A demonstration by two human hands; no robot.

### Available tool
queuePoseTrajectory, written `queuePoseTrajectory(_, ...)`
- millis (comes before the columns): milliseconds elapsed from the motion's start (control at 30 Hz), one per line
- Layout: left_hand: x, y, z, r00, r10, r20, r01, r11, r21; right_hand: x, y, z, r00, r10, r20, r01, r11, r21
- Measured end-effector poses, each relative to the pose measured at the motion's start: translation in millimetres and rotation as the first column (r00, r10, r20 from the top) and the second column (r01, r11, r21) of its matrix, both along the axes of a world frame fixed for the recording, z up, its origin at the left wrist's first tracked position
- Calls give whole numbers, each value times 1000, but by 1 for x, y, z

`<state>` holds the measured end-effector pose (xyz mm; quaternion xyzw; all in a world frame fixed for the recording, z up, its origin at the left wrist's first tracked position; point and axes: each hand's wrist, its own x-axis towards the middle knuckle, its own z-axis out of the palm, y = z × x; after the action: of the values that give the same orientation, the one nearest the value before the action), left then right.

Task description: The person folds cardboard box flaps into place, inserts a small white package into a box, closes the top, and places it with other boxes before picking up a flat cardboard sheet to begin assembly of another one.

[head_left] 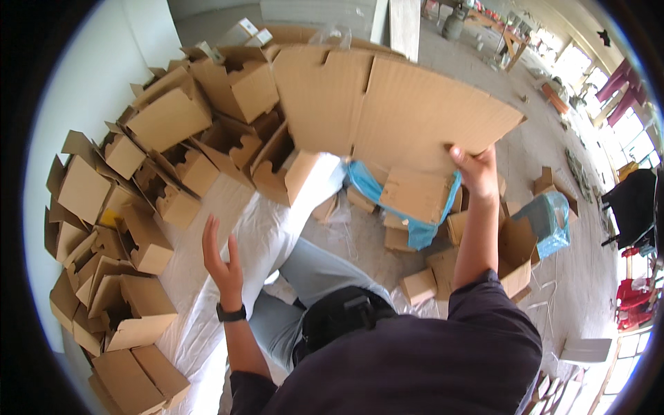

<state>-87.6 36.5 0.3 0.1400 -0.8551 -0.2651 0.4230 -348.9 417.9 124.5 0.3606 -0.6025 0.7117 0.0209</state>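
Note:
A large, flat piece of brown cardboard (408,104) with slots and a crease stands raised in front of me. My right hand (477,169) grips its lower right edge, thumb on the near face and the other fingers hidden behind it. My left hand (225,266), with a dark band at the wrist, is held up empty, fingers apart, over the table covered in whitish plastic sheeting (238,232). Nearest to that hand are open cardboard boxes, among them one with a cut-out edge (173,200) and another (142,238) to its left.
Many open boxes crowd the table's left and far sides, along a pale wall (90,90). On the floor to my right lie a cardboard bundle in blue plastic (418,194), loose boxes (418,287) and a blue-wrapped pack (546,221). A wooden bench (494,28) stands far off.

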Motion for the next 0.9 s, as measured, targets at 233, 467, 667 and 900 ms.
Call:
queuePoseTrajectory(233,-10,38,1,913,-366,-181,408,807,427,39,42,-22,978,-190,84,178,976,128)
queuePoseTrajectory(467,-23,61,-24,770,-636,43,507,652,564,72,17,-98,908,235,347,-370,840,398)
queuePoseTrajectory(667,-12,88,-11,738,-669,86,484,615,623,-7,5,-159,563,556,611,-590,788,-174)
queuePoseTrajectory(900,-13,93,-25,763,-604,231,423,737,527,-153,31,-356,593,-793,142,262,356,897)
